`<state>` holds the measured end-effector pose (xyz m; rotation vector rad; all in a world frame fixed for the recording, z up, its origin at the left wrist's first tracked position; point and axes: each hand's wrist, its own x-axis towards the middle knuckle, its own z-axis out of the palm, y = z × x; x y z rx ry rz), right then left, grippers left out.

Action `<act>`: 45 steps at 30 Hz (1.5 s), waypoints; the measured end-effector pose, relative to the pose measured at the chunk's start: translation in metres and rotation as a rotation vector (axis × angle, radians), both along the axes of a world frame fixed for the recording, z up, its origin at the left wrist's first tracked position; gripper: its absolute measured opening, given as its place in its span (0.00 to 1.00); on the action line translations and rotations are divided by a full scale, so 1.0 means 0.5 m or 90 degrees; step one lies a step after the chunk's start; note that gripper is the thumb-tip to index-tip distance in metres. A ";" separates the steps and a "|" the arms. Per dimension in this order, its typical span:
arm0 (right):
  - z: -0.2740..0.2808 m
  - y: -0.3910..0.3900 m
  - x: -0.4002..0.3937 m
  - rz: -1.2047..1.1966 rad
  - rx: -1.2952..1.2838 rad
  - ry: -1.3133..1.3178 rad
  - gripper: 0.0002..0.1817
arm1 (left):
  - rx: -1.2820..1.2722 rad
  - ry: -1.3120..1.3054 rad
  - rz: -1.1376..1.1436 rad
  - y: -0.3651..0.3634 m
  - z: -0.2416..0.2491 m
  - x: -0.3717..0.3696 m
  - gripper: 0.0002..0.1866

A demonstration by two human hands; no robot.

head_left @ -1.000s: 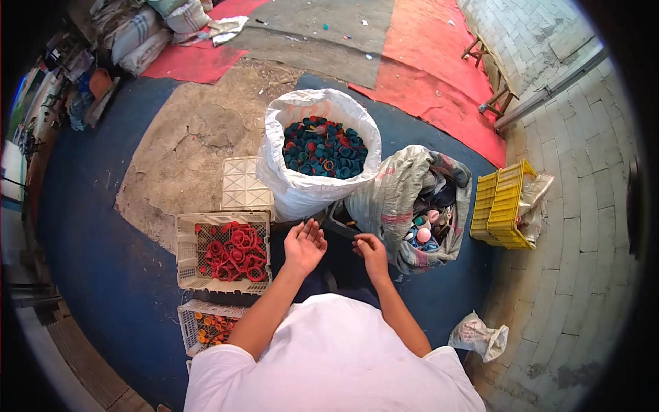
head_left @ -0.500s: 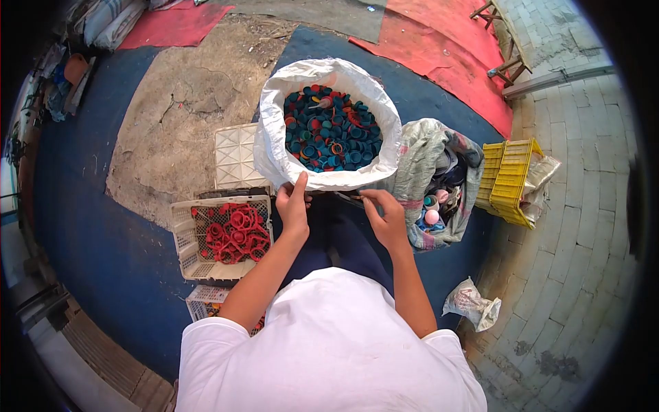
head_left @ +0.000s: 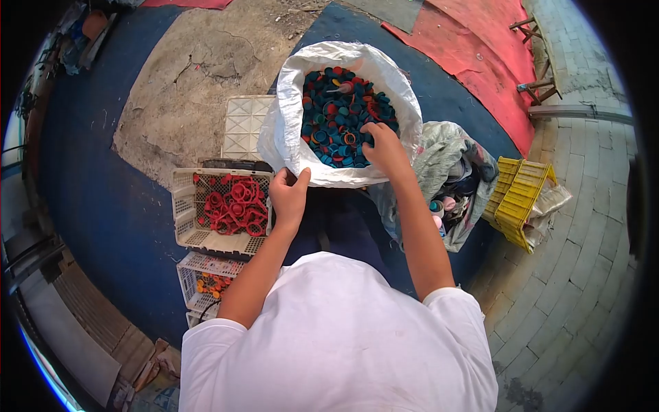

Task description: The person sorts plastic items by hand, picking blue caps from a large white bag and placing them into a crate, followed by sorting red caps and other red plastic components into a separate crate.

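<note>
Right hand [head_left: 386, 150], half-open, has moved into one white sack [head_left: 292, 130], over many caps [head_left: 336, 113]; left hand [head_left: 288, 198] pinches the sack's rim [head_left: 333, 181].

Person wears white T-shirt [head_left: 343, 336], cloth plain, with soft folds and very light pinkish tone; left sleeve [head_left: 211, 347] and right sleeve [head_left: 454, 317] are short, rather loose, with hem above elbow; trousers [head_left: 347, 223] are dark navy; forearms, left hand [head_left: 288, 200] and right hand [head_left: 387, 150] are bare
</note>
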<state>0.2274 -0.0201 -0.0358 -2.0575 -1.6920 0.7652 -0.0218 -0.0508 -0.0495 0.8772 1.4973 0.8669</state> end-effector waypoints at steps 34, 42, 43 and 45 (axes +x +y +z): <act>-0.213 -0.025 0.044 0.056 0.029 -0.045 0.28 | -0.012 -0.107 -0.009 -0.023 -0.033 -0.003 0.13; -0.196 -0.018 0.040 0.071 0.000 -0.065 0.25 | -0.020 -0.106 -0.011 -0.018 -0.020 -0.005 0.13; -0.192 -0.018 0.041 0.068 -0.002 -0.052 0.25 | -0.027 -0.106 -0.013 -0.015 -0.014 -0.007 0.13; -0.181 -0.021 0.044 0.063 -0.005 -0.026 0.24 | -0.048 -0.141 -0.011 -0.011 0.000 -0.009 0.13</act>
